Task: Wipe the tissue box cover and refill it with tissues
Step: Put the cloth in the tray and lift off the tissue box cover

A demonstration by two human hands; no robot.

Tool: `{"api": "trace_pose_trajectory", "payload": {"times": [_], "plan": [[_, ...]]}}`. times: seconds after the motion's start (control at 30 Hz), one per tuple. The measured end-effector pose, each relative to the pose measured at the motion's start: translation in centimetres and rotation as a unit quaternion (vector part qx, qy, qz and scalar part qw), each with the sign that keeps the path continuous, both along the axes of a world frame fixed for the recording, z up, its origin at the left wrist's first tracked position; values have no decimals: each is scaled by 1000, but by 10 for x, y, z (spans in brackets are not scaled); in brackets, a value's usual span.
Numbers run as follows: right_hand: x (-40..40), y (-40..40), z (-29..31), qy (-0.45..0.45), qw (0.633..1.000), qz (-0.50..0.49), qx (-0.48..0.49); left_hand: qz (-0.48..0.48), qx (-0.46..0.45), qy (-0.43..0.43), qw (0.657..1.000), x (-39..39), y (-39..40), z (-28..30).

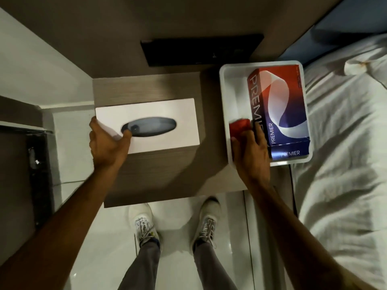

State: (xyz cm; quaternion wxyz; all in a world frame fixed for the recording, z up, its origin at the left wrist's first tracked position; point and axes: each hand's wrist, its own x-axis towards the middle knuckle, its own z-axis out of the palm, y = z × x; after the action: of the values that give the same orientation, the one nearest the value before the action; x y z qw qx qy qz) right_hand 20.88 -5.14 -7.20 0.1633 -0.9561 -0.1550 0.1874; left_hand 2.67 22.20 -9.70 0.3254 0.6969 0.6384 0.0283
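One white tissue box cover (146, 124) on bedside table (159, 174), left hand (106, 143) gripping its end (thumb at oval slot), right hand (250, 151) closed on one red cloth (239, 127), one tray (225, 97), one Premier tissue box (280, 109)

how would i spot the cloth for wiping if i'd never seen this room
Find the white tray on the wooden bedside table, next to the bed. Inside it, left of the red and blue Premier tissue box, the right hand grips a small red cloth, the only plain red thing there.

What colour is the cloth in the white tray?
Red. The cloth lies under the right hand in the head view.
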Motion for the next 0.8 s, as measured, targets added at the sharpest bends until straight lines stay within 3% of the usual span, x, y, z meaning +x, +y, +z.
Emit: {"api": "trace_pose_trajectory", "payload": {"times": [0.13, 0.23, 0.37, 0.5, 0.8], "plan": [[-20, 22, 33, -89, 988, 28, 122, 42, -21, 67, 997, 9, 8, 7], [-37, 72, 37, -18, 993, 63, 98, 37, -23, 84, 995, 14, 14, 12], [-41, 129, 21, 159, 985, -44, 57, 38, -14, 84, 996, 14, 14, 15], [-29, 145, 4, 156, 978, -125, 52, 14, -10, 99, 995, 18, 15, 16], [-22, 149, -6, 172, 967, -189, 26, -4, -40, 105, 994, 25, 24, 26]]}}
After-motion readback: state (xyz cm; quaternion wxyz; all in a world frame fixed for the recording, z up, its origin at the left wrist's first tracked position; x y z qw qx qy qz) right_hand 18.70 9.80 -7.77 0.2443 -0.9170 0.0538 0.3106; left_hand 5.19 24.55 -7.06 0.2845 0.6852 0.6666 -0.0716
